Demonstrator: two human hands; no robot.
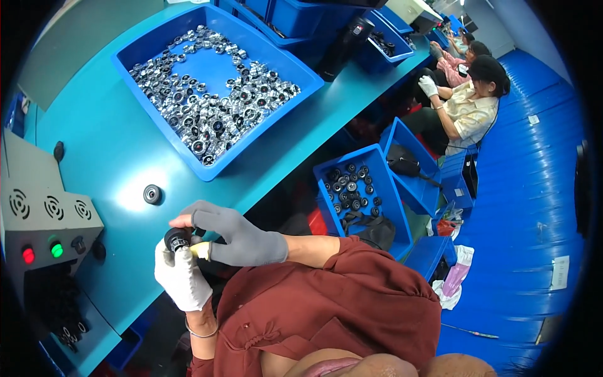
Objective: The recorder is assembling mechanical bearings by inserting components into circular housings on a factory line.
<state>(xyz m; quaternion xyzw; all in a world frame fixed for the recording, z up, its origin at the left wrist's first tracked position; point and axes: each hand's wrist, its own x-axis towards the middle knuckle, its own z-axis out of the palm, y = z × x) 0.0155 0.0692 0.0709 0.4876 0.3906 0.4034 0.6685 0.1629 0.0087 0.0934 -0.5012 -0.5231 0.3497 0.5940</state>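
My left hand [182, 281], in a white glove, is closed round a small black wheel-like part [176, 237] with a clear or silvery section. Beside it, my right hand [242, 235] in a grey glove with bare fingertips reaches over the part. Its thumb and fingers are bent in towards the part; whether they grip it or only touch it is hard to make out. On the teal table [116, 166] just beyond my hands lies a similar black wheel [152, 194], apart from both hands.
A large blue tray [217, 169] holds many clear and black parts. At left stands a grey machine [53, 217] with red and green lights, dark parts inside. A blue bin [402, 235] of black wheels sits at right. A black flask [344, 50] and seated co-workers [471, 107] are farther off.
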